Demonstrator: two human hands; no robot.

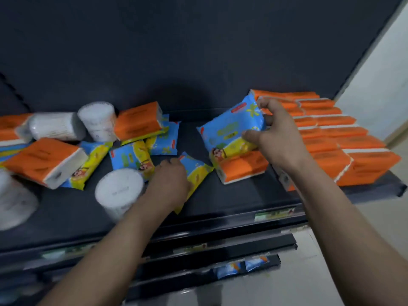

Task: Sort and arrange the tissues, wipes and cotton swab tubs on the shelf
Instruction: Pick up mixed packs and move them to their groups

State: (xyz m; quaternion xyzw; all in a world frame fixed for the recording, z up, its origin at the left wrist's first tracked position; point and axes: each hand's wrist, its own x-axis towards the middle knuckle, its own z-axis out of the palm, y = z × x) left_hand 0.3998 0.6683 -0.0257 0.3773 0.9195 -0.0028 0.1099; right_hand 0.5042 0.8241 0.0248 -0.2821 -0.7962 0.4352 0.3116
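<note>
We pinch a wipes pack (231,127) in R hand (273,133) grip, above a tissue pack (242,167); L hand (170,182) on 2nd pack (197,171); can't tell its grip.

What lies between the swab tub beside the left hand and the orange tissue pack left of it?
A blue-and-yellow wipes pack lies between that tub and the tissue pack, seen in the head view.
</note>
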